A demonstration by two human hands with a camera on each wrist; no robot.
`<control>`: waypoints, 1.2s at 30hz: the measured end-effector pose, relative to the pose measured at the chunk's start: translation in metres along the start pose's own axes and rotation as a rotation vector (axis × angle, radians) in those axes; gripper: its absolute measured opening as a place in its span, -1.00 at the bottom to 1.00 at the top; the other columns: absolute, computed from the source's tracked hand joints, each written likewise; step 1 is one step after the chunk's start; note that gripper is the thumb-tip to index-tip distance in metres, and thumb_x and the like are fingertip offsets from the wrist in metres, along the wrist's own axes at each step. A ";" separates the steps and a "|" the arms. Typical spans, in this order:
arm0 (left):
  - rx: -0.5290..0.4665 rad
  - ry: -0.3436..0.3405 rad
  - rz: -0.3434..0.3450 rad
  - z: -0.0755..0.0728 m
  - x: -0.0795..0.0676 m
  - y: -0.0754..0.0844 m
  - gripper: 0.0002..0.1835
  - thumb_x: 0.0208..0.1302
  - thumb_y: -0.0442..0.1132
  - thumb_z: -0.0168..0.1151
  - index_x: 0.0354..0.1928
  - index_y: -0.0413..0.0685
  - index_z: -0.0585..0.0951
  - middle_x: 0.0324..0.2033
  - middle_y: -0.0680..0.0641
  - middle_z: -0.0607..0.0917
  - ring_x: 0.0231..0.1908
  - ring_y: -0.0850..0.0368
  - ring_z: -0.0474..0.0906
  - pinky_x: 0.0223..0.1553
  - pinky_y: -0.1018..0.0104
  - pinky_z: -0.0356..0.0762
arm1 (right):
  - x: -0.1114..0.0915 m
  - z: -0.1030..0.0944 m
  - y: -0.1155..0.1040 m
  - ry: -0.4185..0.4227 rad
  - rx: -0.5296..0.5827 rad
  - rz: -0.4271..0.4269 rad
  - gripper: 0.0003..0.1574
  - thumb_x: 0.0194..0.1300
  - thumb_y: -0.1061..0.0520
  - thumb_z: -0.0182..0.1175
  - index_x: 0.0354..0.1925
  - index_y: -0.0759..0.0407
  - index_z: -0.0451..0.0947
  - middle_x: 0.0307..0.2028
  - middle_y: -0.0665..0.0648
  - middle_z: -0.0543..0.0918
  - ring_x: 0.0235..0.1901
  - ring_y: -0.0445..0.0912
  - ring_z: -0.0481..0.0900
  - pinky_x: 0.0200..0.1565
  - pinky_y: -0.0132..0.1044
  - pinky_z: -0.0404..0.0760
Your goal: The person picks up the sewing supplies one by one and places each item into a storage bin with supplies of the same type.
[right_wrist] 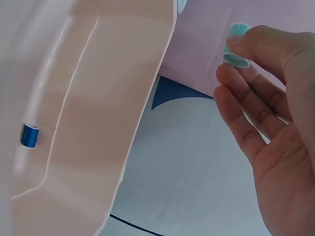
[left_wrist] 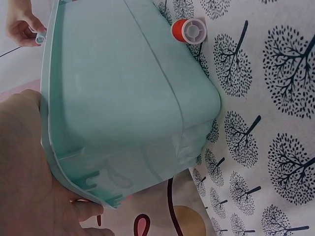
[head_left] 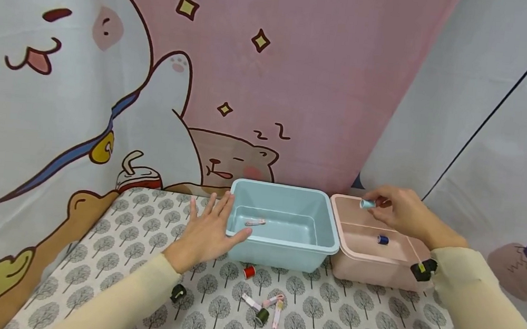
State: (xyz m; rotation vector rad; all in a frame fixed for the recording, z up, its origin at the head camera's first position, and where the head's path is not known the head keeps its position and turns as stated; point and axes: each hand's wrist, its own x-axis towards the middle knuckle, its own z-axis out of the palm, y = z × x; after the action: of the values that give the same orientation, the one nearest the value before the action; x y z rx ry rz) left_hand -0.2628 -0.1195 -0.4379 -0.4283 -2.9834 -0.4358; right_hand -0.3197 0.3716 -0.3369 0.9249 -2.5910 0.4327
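My right hand (head_left: 399, 212) pinches a light turquoise thread spool (head_left: 367, 203) between thumb and fingertips, above the pink bin (head_left: 378, 259). Inside that bin lies a dark blue thread spool (head_left: 382, 240), also visible in the right wrist view (right_wrist: 30, 136). At the left rim of the light blue bin (head_left: 274, 254), my left hand (head_left: 206, 233) is spread with fingers straight, the thumb by the front corner. Whether it presses on the rim is hard to tell. A small pale pink folded strip (head_left: 255, 222) rests in the blue bin.
On the tree-print cloth (head_left: 210, 318) before the blue bin lie a red thread spool (head_left: 249, 272), a dark green spool (head_left: 261, 317) and several pale strips (head_left: 277, 315). The two bins stand side by side against a cartoon-print curtain (head_left: 319, 85).
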 end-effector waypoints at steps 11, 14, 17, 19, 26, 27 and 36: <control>0.007 0.001 -0.001 0.000 0.000 0.002 0.27 0.57 0.79 -0.31 0.94 0.04 -0.16 0.92 -0.02 -0.17 0.92 -0.27 -0.27 0.76 -0.68 -0.59 | 0.017 0.007 0.027 -0.110 0.040 0.103 -0.71 0.39 0.33 0.61 0.04 0.10 0.93 -0.14 -0.03 0.94 -0.14 -0.15 0.86 0.00 -0.08 0.94; 0.010 0.007 0.001 0.000 0.000 0.003 0.27 0.58 0.78 -0.28 0.94 0.02 -0.13 0.93 -0.03 -0.15 0.92 -0.28 -0.24 0.76 -0.69 -0.57 | 0.020 0.011 0.032 -0.147 0.050 0.139 -0.74 0.43 0.29 0.60 0.05 0.10 0.93 -0.11 0.01 0.94 -0.09 -0.07 0.88 0.04 -0.01 0.94; 0.010 0.013 0.005 0.000 0.000 0.003 0.26 0.60 0.76 -0.23 0.94 -0.01 -0.09 0.93 -0.06 -0.12 0.92 -0.29 -0.22 0.76 -0.70 -0.55 | 0.023 0.015 0.036 -0.172 0.061 0.169 -0.76 0.46 0.27 0.59 0.05 0.10 0.93 -0.11 0.03 0.94 -0.06 -0.02 0.89 0.04 0.01 0.93; 0.007 0.016 0.007 -0.001 0.000 0.003 0.26 0.61 0.74 -0.21 0.94 -0.02 -0.08 0.93 -0.07 -0.11 0.92 -0.31 -0.21 0.76 -0.71 -0.54 | 0.024 0.016 0.038 -0.182 0.064 0.176 -0.76 0.46 0.27 0.59 0.06 0.12 0.92 -0.12 0.05 0.94 -0.06 0.01 0.89 0.03 0.03 0.92; 0.010 0.015 0.006 0.001 0.001 0.003 0.25 0.61 0.74 -0.22 0.94 -0.01 -0.11 0.93 -0.07 -0.11 0.92 -0.30 -0.22 0.76 -0.71 -0.55 | 0.024 0.019 0.042 -0.202 0.025 0.180 -0.61 0.50 0.28 0.52 0.24 0.27 0.85 0.05 0.28 0.94 0.05 0.22 0.91 0.14 0.27 0.89; 0.010 0.015 0.005 0.001 0.001 0.003 0.26 0.61 0.75 -0.22 0.94 -0.01 -0.11 0.93 -0.07 -0.11 0.92 -0.30 -0.22 0.76 -0.71 -0.55 | 0.024 0.019 0.041 -0.202 0.020 0.180 -0.60 0.50 0.27 0.51 0.25 0.27 0.84 0.07 0.30 0.93 0.06 0.24 0.91 0.16 0.29 0.88; 0.019 0.018 -0.005 0.002 0.002 0.002 0.29 0.59 0.78 -0.30 0.94 -0.04 -0.07 0.92 -0.04 -0.13 0.91 -0.27 -0.23 0.75 -0.72 -0.52 | 0.024 0.024 0.034 -0.179 0.020 0.163 -0.65 0.51 0.27 0.50 0.21 0.21 0.88 0.08 0.29 0.94 0.11 0.27 0.90 0.20 0.34 0.86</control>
State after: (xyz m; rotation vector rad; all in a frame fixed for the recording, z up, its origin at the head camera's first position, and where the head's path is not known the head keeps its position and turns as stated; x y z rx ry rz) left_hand -0.2648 -0.1169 -0.4390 -0.4127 -2.9692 -0.4086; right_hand -0.3646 0.3747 -0.3536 0.7949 -2.8430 0.4371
